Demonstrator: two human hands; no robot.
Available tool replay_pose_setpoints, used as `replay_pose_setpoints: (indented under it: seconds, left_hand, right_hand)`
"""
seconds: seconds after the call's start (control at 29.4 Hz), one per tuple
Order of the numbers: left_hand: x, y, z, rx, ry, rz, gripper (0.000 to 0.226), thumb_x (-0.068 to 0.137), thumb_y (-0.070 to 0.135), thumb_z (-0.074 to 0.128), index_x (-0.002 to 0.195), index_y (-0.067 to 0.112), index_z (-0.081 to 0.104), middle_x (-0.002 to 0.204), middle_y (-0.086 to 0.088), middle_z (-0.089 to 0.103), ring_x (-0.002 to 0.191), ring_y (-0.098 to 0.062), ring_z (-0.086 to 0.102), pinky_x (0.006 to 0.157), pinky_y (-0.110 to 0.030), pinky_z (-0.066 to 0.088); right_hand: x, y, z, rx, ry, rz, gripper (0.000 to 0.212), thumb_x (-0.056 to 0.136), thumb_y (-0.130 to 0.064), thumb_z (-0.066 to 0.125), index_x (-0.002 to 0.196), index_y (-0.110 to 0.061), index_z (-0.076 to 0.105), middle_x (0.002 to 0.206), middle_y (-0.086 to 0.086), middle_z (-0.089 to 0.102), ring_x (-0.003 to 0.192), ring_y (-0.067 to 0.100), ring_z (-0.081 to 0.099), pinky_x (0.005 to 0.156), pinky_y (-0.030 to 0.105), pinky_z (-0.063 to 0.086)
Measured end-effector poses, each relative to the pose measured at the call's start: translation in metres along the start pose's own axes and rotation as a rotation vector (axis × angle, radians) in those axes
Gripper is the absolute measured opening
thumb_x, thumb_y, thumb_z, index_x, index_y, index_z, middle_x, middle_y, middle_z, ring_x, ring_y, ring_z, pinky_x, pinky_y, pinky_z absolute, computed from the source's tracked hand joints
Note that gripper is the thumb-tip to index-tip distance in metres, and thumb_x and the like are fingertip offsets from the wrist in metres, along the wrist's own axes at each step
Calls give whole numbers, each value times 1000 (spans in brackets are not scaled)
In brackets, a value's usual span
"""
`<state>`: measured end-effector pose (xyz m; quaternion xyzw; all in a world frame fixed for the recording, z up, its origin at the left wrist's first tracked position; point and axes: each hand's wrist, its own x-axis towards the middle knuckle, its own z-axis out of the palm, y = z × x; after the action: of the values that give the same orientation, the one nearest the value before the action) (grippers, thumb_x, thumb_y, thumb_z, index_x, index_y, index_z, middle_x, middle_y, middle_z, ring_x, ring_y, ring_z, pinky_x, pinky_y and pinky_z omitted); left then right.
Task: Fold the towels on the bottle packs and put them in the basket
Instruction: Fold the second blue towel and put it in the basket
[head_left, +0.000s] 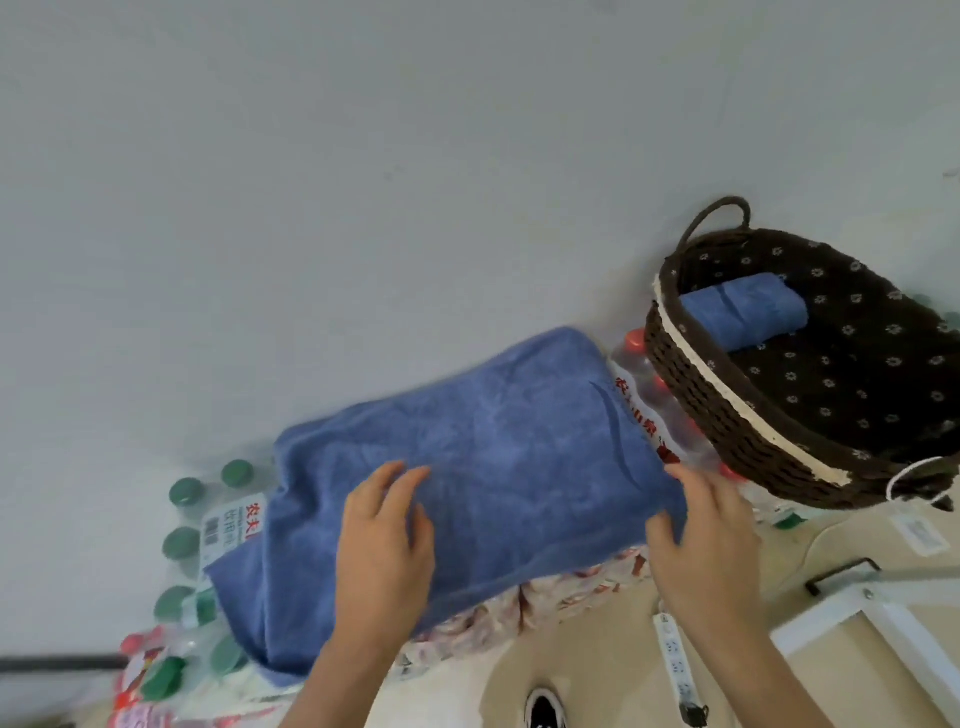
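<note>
Two blue towels are in view. The spread towel (493, 467) lies flat across the bottle packs (218, 525) in the middle of the frame, and a folded towel (743, 317) sits inside the one basket (727, 374) at the upper right. The left hand (384, 545) rests palm down on the lower middle of the spread towel, its fingers relaxed, slightly apart and holding nothing. The right hand (706, 540) is at the towel's lower right edge, with the thumb on the cloth and the fingers lightly curved just past the hem. Blur hides whether they pinch it. The towel covers most of the packs, so they cannot be counted. About seven green caps (185, 492) show at the left edge of the towel. Red caps (635, 340) show at its right end, under the basket, and a few more at the lower left corner. One white power strip (675, 660) lies on the floor at the lower right, with one dark shoe (543, 709) at the bottom edge.
</note>
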<state>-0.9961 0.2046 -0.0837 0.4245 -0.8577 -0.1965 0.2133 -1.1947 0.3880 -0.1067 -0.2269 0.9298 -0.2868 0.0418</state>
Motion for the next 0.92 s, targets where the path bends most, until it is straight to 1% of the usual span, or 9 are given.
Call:
replay_pose_setpoints:
  seconds: [0.1,0.2,0.34,0.44,0.51,0.61,0.75,0.85,0.92]
  left_hand:
    - [-4,-61,-33,202,123,-278,38,83,4,60,120,12,62,128,-14,54,115,-37,49,93,-49,44]
    - [-20,-102,-45,334,48,-383,38,84,17,64,121,8,58,119,-21,58,104,-43,53,85,-52,47]
    - [-19,-107,-55,126,-84,-545,28,91,33,58,116,21,57,101,-5,66,92,-28,62,71,-34,44]
    - [-17,-110,-74,-189,-70,-650,9,82,28,71,86,21,66,72,5,68,71,-16,64,61,-28,43]
    - [-26,-113,-90,-483,-85,-656,9,79,18,76,73,16,69,53,7,60,50,-9,54,52,-25,44]
    - [-45,-121,-109,-666,-75,-642,9,77,11,78,72,13,70,47,6,51,46,-7,45,48,-20,40]
    - [-65,-131,-113,-551,-120,-564,16,77,18,78,68,15,66,53,8,52,48,-2,45,52,-15,38]
    - [-64,-134,-113,-483,-173,-477,22,82,30,72,71,18,58,59,10,54,53,0,46,53,-14,36]
    - [-58,-134,-112,-518,-181,-443,24,84,29,71,73,18,52,60,10,53,55,0,45,55,-15,37]
  right_hand:
    - [-3,-42,13,29,-88,-218,38,81,-9,65,117,-17,60,119,5,57,107,28,55,81,50,49]
    - [-13,-90,35,75,-173,-397,36,79,-8,67,115,-17,64,116,3,60,102,27,58,77,45,48]
    - [-39,-153,68,122,-333,-588,36,82,-19,54,117,-19,61,118,-2,58,105,22,54,84,43,48]
    - [-62,-190,87,168,-444,-667,40,82,-24,48,120,-20,59,121,-4,56,108,19,52,90,38,47]
    - [-70,-212,98,211,-525,-689,41,85,-25,49,124,-19,57,125,-4,55,113,17,50,97,31,43]
    - [-78,-238,118,196,-686,-662,43,92,-27,53,134,-20,49,132,-2,51,121,18,48,103,32,39]
    - [-80,-246,131,-44,-738,-580,50,96,-39,47,143,-25,36,141,1,43,130,21,40,105,36,37]
    - [-79,-249,134,-84,-725,-523,51,96,-43,44,144,-27,34,142,1,42,130,21,40,103,39,40]
    - [-74,-259,138,-115,-651,-548,50,96,-42,44,143,-25,36,142,5,44,129,25,42,101,41,41]
